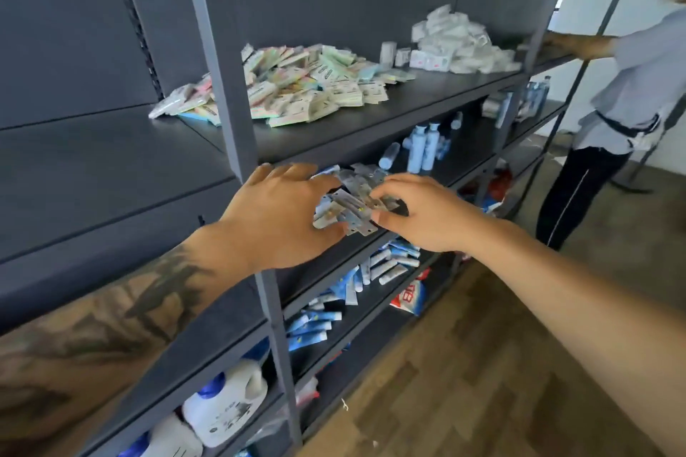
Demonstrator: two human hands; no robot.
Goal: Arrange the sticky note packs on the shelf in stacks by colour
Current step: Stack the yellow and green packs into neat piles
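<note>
I see my left hand (276, 211) and right hand (419, 213) out before the lower shelf (445, 174), fingers (386, 185) loosely spread, over small grey packets (352, 204); whether they grip any, I cannot tell. The sticky note packs (297, 85) lie heaped on the upper shelf (427, 104). No label reads clearly.

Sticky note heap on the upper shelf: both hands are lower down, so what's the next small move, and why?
Probably lift the right hand to the sticky note heap and pick one pack. The heap lies unsorted, colours mixed, while both hands, left hand included, sit at the small grey packs one shelf below.
</note>
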